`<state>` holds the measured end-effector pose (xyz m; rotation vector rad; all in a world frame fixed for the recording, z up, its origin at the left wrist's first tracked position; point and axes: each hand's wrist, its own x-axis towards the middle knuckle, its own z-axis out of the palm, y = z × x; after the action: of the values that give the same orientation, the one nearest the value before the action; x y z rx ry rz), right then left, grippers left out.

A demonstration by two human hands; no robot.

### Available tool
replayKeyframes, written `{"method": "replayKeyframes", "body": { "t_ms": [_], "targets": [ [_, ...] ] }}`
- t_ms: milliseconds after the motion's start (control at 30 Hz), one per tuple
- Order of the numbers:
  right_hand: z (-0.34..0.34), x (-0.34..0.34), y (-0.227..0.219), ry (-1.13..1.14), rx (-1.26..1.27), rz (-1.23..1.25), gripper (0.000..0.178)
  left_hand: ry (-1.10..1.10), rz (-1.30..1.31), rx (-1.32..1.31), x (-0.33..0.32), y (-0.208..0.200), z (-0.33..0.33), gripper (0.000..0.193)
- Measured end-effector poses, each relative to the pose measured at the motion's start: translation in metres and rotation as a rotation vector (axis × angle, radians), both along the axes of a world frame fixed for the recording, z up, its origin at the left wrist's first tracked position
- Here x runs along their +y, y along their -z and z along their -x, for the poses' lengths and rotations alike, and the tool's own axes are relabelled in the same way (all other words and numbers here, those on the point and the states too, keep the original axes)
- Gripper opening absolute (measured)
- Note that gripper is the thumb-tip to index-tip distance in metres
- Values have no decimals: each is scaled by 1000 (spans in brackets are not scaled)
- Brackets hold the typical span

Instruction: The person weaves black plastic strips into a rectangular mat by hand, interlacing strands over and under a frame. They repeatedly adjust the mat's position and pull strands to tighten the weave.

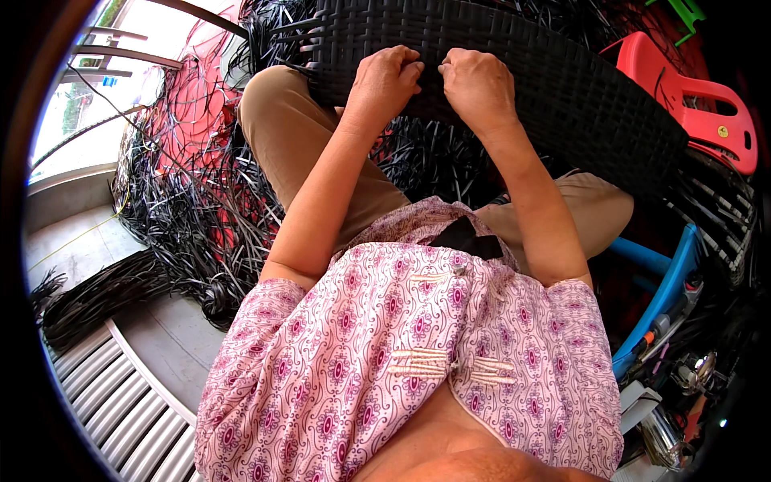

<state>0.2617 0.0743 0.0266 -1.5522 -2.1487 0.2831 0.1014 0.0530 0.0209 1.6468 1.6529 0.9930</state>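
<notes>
Beside red floor [202, 120] strewn with black strips [173, 213], sits with woven black panel [562, 88] crosswise in front, long axis left to right, right end lying nearer. Holds left hand [387, 87] and right hand [482, 88] close together against it, equally near, fingers curled almost closed; cannot tell whether pinching anything.

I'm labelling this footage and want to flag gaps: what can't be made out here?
All in the head view:
- Whether the bare left hand and bare right hand pinch a strand: their own curled shape hides it.
- Full extent of the curved black woven-strip panel: cut off by the upper edge.
- Kind of bright green plastic piece: also cut there.
- Full shape of the white slatted piece: cut by the fisheye rim.
</notes>
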Motion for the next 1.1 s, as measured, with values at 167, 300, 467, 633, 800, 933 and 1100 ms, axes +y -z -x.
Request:
{"method": "replayKeyframes", "body": {
  "t_ms": [167,300,467,633,800,933,1100],
  "targets": [
    [6,-6,-4,29,-61,-17,19,-50,-1,-47,-3,-1,0,20],
    [4,-13,-4,18,40,-83,21,-94,-38,-136,-8,2,-1,16],
    [6,-13,-10,-102,121,-173,32,-118,-179,-60,-15,1,10,14],
    [18,-7,-12,-226,94,-329,32,-293,-145,-76,-40,-39,49,11],
    [35,-1,-29,-547,474,-233,24,-203,-228,-91,-75,-79,52,8],
    [31,-13,-35,-605,725,117,17,-157,-276,-144,-83,-85,54,11],
    [11,-15,-30,-425,851,330,14,-57,-37,-551,-39,-59,59,16]
  ]
}}
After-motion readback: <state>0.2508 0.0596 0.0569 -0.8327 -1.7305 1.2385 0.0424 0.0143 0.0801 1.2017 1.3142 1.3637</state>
